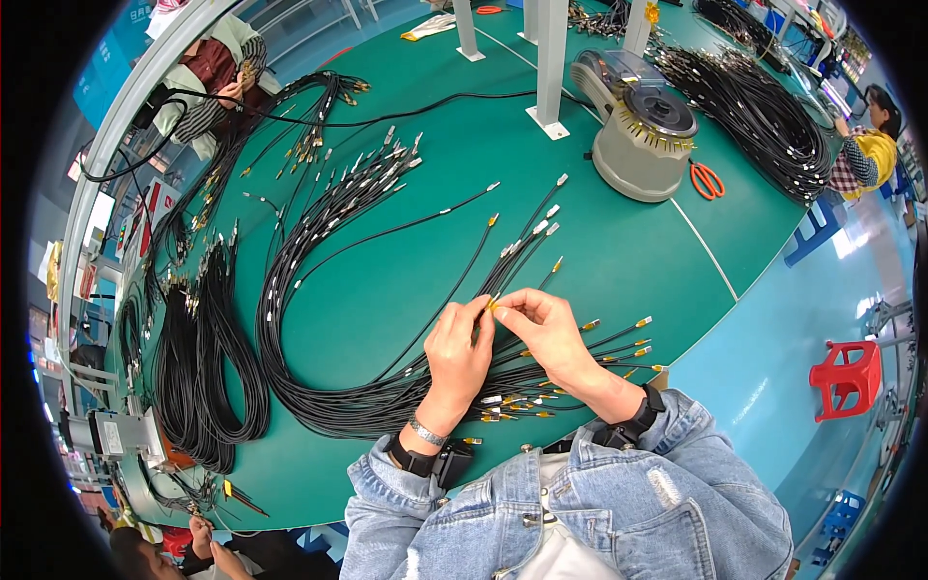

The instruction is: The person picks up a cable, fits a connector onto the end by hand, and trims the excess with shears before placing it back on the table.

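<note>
My left hand and my right hand meet fingertip to fingertip over the bundle of black cables. Both pinch a cable end with a small yellow piece on it; the fingers partly cover it. Beyond my left hand, loose cable ends with white tags fan out across the green table. More cable ends with yellow and metallic tips spread to the right, under and past my right wrist. The bundle curves left and back to a cluster of white-tagged ends.
A round grey machine with yellow pieces around its dial stands at the back, orange-handled scissors beside it. White posts rise from the green table. Cable coils lie left, another pile far right. Co-workers sit around; a red stool stands right.
</note>
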{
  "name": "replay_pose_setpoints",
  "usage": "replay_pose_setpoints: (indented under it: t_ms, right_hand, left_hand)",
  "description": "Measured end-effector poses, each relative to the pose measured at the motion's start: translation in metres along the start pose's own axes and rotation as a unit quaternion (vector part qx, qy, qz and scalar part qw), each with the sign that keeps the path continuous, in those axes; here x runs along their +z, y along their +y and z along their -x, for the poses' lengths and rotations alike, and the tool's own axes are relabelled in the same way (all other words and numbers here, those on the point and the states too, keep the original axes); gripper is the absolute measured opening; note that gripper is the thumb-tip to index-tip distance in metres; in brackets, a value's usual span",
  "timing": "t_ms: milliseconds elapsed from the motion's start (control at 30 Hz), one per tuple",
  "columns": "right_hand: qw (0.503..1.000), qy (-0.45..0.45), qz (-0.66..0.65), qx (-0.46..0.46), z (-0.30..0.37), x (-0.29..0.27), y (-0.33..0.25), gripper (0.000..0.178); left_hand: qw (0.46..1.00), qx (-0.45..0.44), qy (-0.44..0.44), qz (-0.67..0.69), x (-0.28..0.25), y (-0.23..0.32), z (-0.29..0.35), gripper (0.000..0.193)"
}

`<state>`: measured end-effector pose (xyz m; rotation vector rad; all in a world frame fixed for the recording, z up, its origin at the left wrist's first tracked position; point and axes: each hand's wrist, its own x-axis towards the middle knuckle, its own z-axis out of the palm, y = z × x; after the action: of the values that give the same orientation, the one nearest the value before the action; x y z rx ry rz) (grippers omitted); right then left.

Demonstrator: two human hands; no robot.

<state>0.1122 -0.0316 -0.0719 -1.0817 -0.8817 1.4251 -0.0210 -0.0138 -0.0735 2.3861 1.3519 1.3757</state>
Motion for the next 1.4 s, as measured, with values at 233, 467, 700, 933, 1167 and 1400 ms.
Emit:
replay_pose_setpoints:
  t_ms: [233,467,700,933,1167,1400]
  right_hand:
    - [1.0,0.003,-0.015,-0.005,-0.001,-0.003,0.005,0.015]
    - [1.0,-0.012,0.013,-0.004,0.0,-0.003,0.001,0.011]
    - [0.999,-0.022,-0.024,0.013,0.002,-0.006,0.0,0.02]
    - [0.996,-0.055,-0.052,0.036,0.006,-0.002,-0.011,0.03]
    - [0.997,-0.032,-0.063,-0.009,0.001,0.008,-0.006,0.016]
    - [0.997,-0.016,-0.07,-0.015,0.001,0.007,-0.006,0.011]
  left_hand:
    - [0.9,-0.257,-0.113,0.334,-0.001,-0.005,-0.001,0.014]
    - [0.836,-0.307,-0.129,0.436,-0.004,-0.007,-0.003,0.015]
    - [0.824,-0.319,-0.136,0.447,-0.009,-0.007,-0.009,0.014]
    - [0.818,-0.339,-0.134,0.444,-0.015,-0.01,-0.012,0.016]
    - [0.828,-0.318,-0.126,0.444,-0.013,-0.01,-0.01,0.018]
    - [0.83,-0.35,-0.145,0.41,-0.019,-0.011,-0.015,0.014]
